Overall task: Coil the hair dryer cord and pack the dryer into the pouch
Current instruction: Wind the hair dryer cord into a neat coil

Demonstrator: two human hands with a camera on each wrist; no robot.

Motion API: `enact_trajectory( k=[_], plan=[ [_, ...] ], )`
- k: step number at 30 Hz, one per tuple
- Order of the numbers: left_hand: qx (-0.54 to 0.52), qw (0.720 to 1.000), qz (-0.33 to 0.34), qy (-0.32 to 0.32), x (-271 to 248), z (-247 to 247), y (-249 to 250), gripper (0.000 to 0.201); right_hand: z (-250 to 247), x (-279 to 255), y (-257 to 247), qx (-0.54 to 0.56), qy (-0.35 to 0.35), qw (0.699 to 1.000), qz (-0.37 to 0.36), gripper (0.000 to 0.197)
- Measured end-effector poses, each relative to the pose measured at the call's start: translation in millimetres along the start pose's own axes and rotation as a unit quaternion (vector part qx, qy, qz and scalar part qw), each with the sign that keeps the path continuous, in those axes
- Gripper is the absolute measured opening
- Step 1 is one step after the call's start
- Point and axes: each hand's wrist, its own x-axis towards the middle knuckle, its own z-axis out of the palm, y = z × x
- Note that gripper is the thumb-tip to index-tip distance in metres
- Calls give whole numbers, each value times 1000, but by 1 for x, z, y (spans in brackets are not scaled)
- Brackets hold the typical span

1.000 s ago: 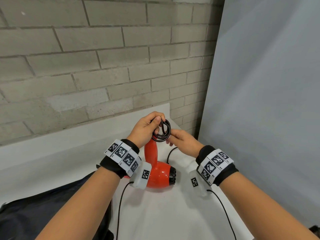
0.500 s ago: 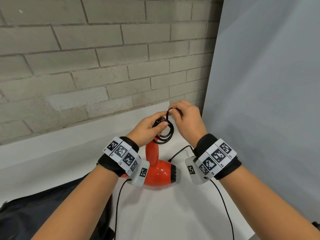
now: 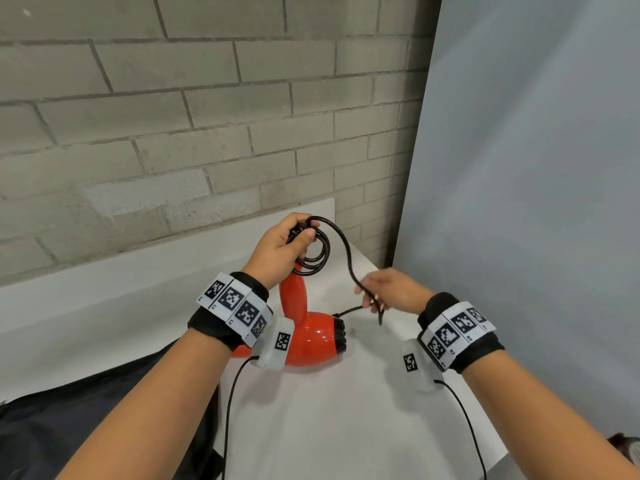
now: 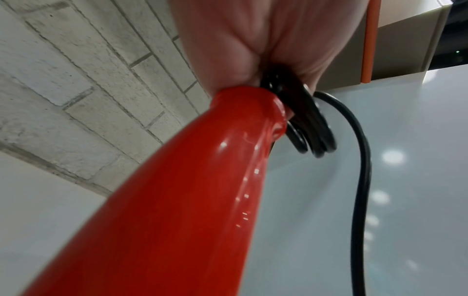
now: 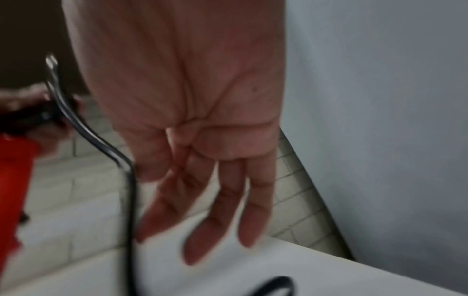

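Note:
A red hair dryer [image 3: 313,342] lies on the white table [image 3: 346,427] with its handle [image 4: 190,200] pointing up. My left hand [image 3: 304,233] grips the top of the handle together with several coiled loops of black cord [image 3: 320,254]; the loops [image 4: 311,130] hang beside the handle end. The free cord [image 3: 343,247] arcs from that hand down to my right hand [image 3: 374,299]. In the blurred right wrist view the fingers [image 5: 202,230] are straight and the cord [image 5: 129,200] runs along the index side. The black pouch [image 3: 86,427] lies at the lower left.
A grey brick wall [image 3: 173,133] stands behind the table and a pale grey panel [image 3: 536,202] closes off the right side. The table's right edge [image 3: 498,445] is near my right forearm. Thin black camera cables [image 3: 228,410] hang from both wrists.
My right hand left the coil at my left hand and dropped down and to the right along the free cord. The left hand keeps hold of the loops and handle.

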Motion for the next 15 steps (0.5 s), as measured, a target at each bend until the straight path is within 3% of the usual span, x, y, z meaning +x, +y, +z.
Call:
enact_trajectory(
  k=[3, 7, 10, 15],
  plan=[
    [-4, 1000, 1, -5, 0, 1, 1, 17, 9, 12, 34, -227, -48, 968, 95, 26],
    [-4, 1000, 2, -15, -1, 2, 2, 20, 21, 23, 48, -263, -19, 954, 145, 31],
    [-4, 1000, 2, -25, -1, 4, 4, 21, 23, 32, 51, -328, -5, 926, 189, 38],
    [-5, 1000, -1, -30, 0, 7, 5, 17, 25, 31, 53, -384, -14, 905, 180, 46]
  ],
)
